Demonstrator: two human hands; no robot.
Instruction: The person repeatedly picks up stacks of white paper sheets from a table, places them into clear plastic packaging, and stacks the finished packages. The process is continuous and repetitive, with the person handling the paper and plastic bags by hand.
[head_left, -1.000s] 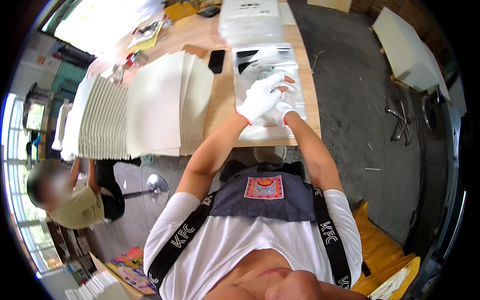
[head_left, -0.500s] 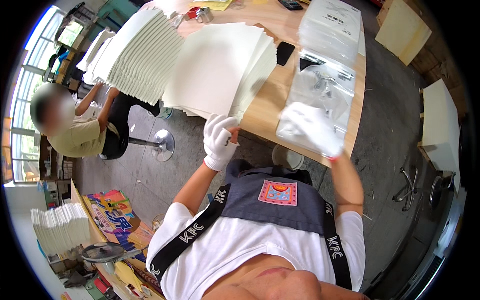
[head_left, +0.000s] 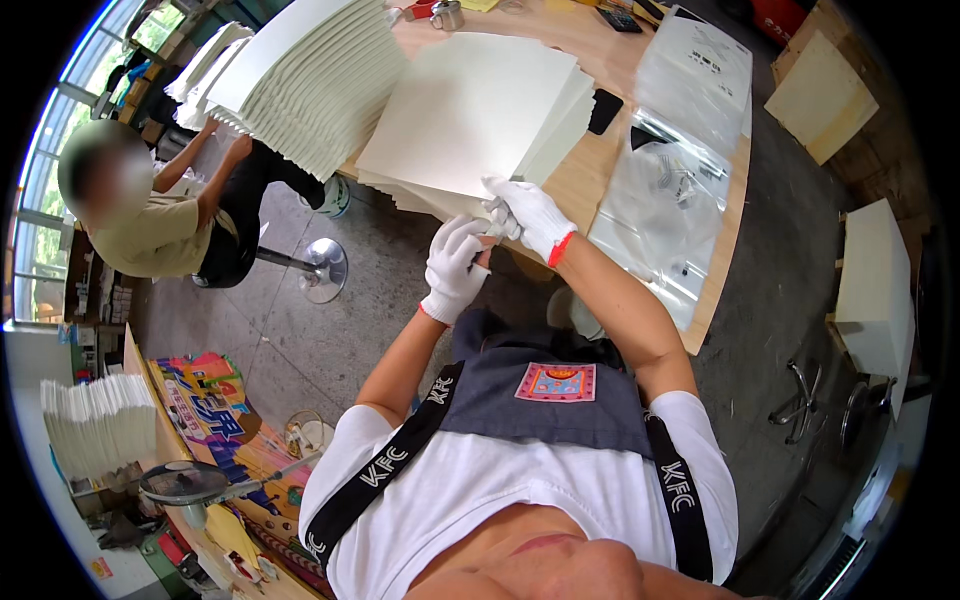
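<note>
Both my hands wear white knitted gloves and meet at the near corner of a pile of large white sheets (head_left: 460,110). My left hand (head_left: 456,262) is closed just below that corner, with a bare thumb showing. Over the corner, my right hand (head_left: 532,212) has its fingers bent together against the left one's fingertips. What either hand pinches, if anything, is too small to make out. The pile lies slightly fanned on a wooden table (head_left: 585,180). To its right are clear plastic bags (head_left: 660,215) with dark print, lying flat.
A taller stack of white sheets (head_left: 300,80) stands left of the pile. A black phone (head_left: 605,112), a calculator (head_left: 620,18) and a metal cup (head_left: 447,15) are on the table. At the left a person (head_left: 160,230) sits on a stool. A fan (head_left: 185,482) stands lower left.
My right hand has moved left from the plastic bags to the near corner of the sheets, beside my left hand. The whole view has shifted a little.
</note>
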